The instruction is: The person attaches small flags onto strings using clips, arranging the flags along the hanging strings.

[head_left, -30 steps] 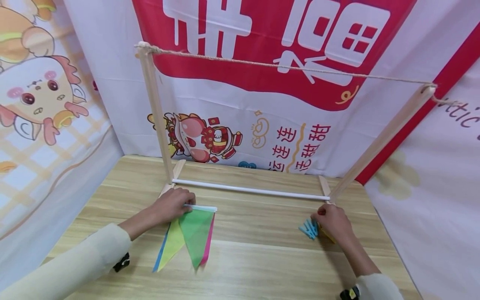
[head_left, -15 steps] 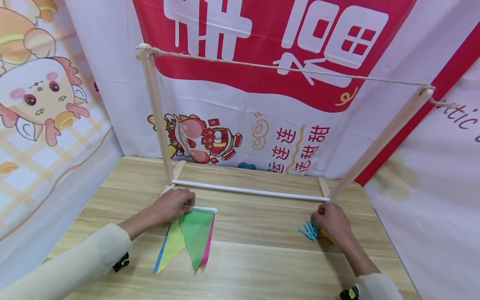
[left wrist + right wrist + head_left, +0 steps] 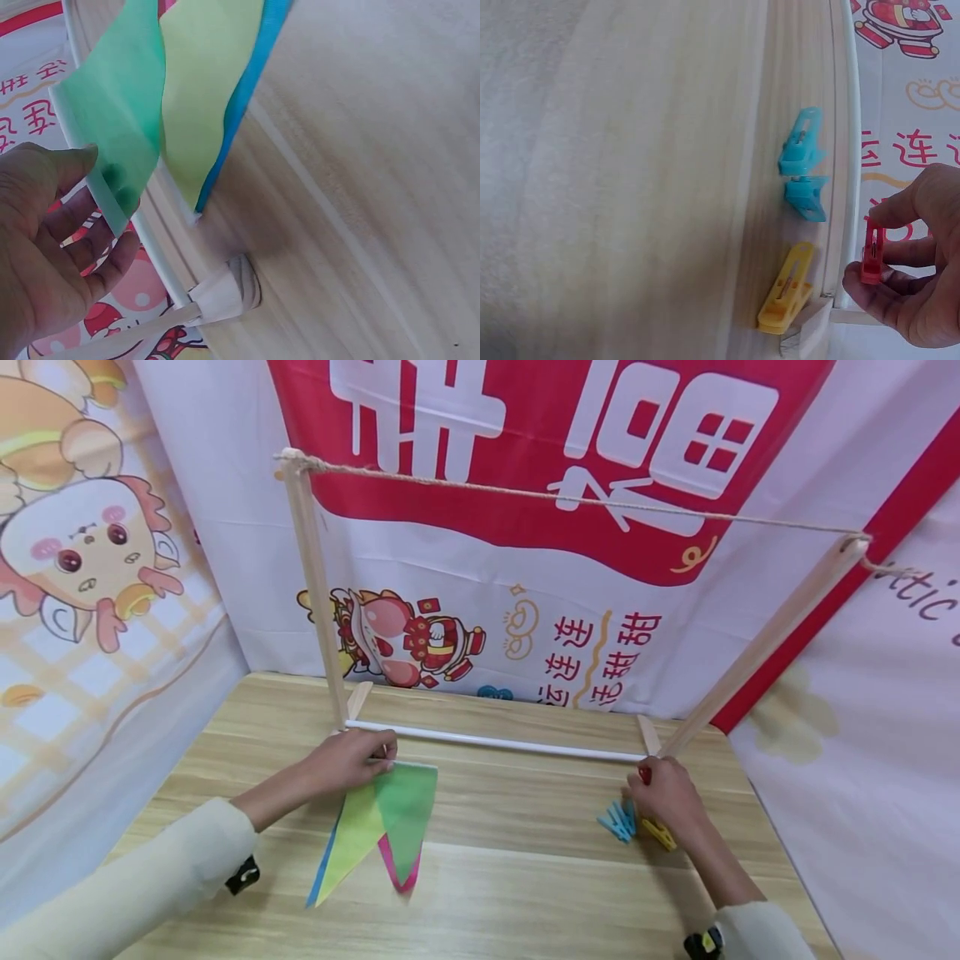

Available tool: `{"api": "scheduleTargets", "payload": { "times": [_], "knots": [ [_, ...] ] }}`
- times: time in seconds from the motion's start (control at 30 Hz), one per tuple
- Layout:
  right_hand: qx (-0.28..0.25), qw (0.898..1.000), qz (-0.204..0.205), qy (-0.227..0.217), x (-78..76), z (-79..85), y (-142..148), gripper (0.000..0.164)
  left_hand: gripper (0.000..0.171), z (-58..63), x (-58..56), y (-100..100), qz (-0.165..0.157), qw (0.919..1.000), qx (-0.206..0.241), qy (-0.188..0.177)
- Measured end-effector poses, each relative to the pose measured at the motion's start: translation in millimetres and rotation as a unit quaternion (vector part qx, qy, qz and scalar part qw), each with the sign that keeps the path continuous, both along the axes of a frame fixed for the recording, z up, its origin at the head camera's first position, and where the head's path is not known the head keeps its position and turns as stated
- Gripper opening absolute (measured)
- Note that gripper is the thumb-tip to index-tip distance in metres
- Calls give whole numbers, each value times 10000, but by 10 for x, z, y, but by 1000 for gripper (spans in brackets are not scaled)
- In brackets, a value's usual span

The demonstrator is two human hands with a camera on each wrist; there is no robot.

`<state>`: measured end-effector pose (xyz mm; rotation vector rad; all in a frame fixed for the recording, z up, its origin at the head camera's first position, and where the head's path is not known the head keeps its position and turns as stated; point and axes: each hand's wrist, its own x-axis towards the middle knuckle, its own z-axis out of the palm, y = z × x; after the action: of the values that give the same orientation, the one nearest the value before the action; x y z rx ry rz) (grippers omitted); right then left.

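**One green, translucent triangular pennant (image 3: pixel 124 90) and one small red plastic clothespin (image 3: pixel 872 251) in hand**

The left hand (image 3: pixel 341 768) pinches the pennant's white top edge, above the wood-grain table (image 3: pixel 525 893); the right hand (image 3: pixel 922 262) pinches the clothespin between thumb and fingers. Three more triangular pennants lie by the green one — one yellow (image 3: pixel 352 835), one blue (image 3: pixel 251 82), one pink (image 3: pixel 389 860). Near the right hand rest three clothespins — two light-blue plastic ones (image 3: pixel 801 146), one yellow plastic one (image 3: pixel 786 292). Behind, two wooden posts (image 3: pixel 315 585) carry one twine line (image 3: pixel 487 487).

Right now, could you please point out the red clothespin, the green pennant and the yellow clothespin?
Red clothespin (image 3: pixel 872 256), right wrist view, middle of its body.
Green pennant (image 3: pixel 408 810), head view, middle of its surface.
Yellow clothespin (image 3: pixel 784 294), right wrist view, middle of its body.
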<state>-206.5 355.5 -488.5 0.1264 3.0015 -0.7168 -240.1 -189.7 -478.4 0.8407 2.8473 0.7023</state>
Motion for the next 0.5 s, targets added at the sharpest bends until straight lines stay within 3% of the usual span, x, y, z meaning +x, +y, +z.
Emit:
{"api": "scheduleTargets", "payload": {
  "times": [0.27,0.5],
  "knots": [
    [-195,9994,284,-54,-19,95,14,31,7,34,-53,-28,126,9984,377,-409],
    [-287,9975,623,189,-41,145,53,25,7,87,-81,-26,375,9873,1133,-1047]
  ]
}}
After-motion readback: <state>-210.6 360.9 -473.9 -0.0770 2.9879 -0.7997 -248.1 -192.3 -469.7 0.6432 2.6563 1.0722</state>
